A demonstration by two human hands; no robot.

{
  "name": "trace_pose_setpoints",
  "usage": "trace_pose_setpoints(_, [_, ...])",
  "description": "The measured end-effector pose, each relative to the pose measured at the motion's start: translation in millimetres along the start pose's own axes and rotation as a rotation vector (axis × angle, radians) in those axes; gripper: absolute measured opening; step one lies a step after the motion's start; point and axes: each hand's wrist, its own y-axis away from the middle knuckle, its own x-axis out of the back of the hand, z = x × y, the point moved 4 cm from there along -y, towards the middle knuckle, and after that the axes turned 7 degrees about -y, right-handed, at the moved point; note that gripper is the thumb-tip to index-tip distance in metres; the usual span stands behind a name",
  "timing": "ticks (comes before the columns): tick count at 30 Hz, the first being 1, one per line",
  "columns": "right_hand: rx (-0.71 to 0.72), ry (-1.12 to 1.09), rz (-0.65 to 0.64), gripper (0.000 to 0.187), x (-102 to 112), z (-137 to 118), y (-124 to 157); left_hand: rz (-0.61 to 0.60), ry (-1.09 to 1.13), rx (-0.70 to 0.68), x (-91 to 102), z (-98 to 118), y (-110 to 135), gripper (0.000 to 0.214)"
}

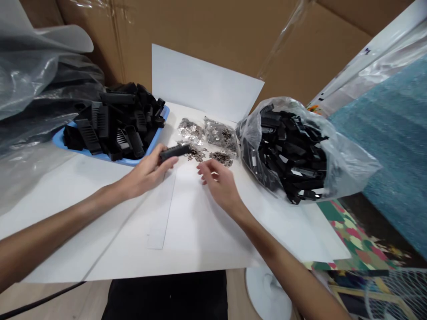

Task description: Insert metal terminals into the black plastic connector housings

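My left hand (pixel 150 172) is closed around one end of a black plastic clipper comb (pixel 176 152), which points to the right above the white work surface. To the right of it is my right hand (pixel 220 183), its thumb and fingers curled together. Whatever those fingertips hold, if anything, is too small to make out. Just beyond my hands lie two loose piles of small metal pieces, a left pile (pixel 197 154) and a right pile (pixel 221 158). Behind them sit a left clear bag (pixel 190 128) and a right clear bag (pixel 219 134) of similar pieces.
A blue basket (pixel 152 144) heaped with black combs stands at the back left. On the right, a large clear plastic bag (pixel 347 171) holds many black plastic parts. White sheets (pixel 200 222) cover the table, and a cardboard wall (pixel 207 35) rises behind.
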Motion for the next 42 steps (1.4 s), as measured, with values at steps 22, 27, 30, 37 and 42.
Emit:
trace_pose_setpoints(22, [0.078, 0.386, -0.231, 0.045, -41, 8, 0, 0.022, -0.047, 0.402, -6.4, -3, 25, 0.042])
trace_pose_setpoints(27, [-0.03, 0.288, -0.376, 0.057, -37, 9, -17, 0.028, -0.028, 0.415, -4.8, -3, 24, 0.04])
trace_pose_setpoints(30, [-0.035, 0.209, -0.393, 0.062, -32, 5, -23, 0.012, 0.041, 0.385, -6.2, 0, 25, 0.044])
trace_pose_setpoints(37, [0.033, -0.106, -0.258, 0.03, -25, 1, -13, -0.06, 0.517, 0.216, -22.8, -14, 17, 0.054])
trace_pose_setpoints(42, [0.248, 0.099, -0.105, 0.015, -19, 1, -2, -0.009, 0.615, 0.221, -27.3, -22, 13, 0.055])
